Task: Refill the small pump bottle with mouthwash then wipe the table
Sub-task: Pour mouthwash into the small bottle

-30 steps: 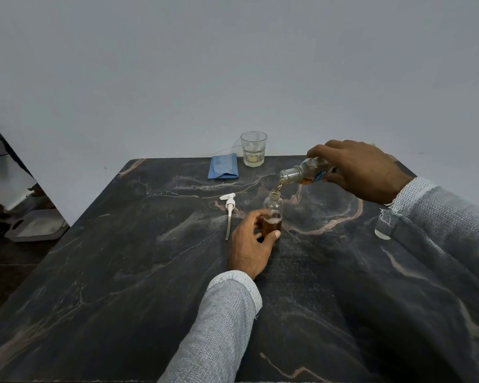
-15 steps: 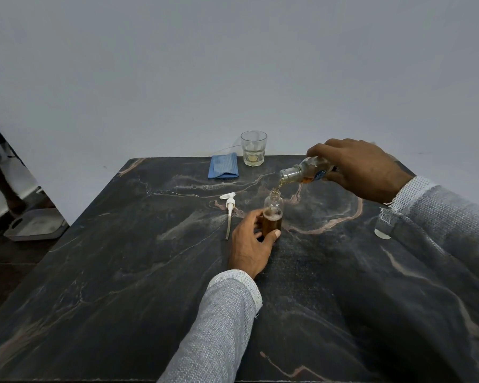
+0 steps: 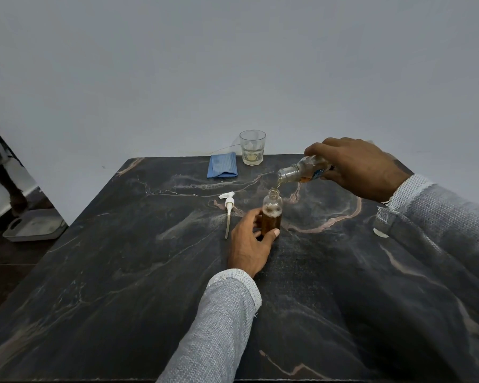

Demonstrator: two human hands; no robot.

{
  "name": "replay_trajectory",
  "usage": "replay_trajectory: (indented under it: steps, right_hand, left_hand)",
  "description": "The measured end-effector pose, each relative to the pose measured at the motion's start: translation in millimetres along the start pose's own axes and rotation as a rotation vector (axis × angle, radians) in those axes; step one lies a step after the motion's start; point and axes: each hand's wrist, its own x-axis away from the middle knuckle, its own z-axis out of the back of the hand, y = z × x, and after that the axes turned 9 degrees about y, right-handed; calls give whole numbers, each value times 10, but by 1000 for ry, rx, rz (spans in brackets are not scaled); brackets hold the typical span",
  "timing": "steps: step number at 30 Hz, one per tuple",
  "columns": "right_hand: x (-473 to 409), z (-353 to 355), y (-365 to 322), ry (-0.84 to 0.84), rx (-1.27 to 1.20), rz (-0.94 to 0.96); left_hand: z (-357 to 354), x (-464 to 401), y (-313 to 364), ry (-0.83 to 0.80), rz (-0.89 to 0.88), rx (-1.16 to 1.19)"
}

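Observation:
The small clear pump bottle (image 3: 272, 214) stands upright mid-table, open at the neck, filled with brown liquid and foam up to its shoulder. My left hand (image 3: 249, 240) grips its base. My right hand (image 3: 357, 167) holds the clear mouthwash bottle (image 3: 302, 171) tipped to the left, its mouth just above the small bottle's neck, a thin stream running in. The white pump head (image 3: 228, 208) with its tube lies on the table left of the small bottle. A folded blue cloth (image 3: 223, 168) lies at the far edge.
A drinking glass (image 3: 252, 147) with a little pale liquid stands by the wall beside the cloth. A white cap (image 3: 380, 232) lies under my right sleeve. The dark marble table (image 3: 122, 272) meets the wall. A grey tray (image 3: 35, 228) sits on the floor at left.
The brown liquid in the small bottle has risen from about halfway to near the shoulder. Both hands have kept their positions.

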Motion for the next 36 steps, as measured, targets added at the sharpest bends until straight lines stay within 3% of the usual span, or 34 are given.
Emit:
replay_trajectory:
  steps: [36]
  right_hand:
    - [-23, -72, 19, 33, 41, 26]
  left_hand:
    - [-14, -17, -28, 3, 15, -21]
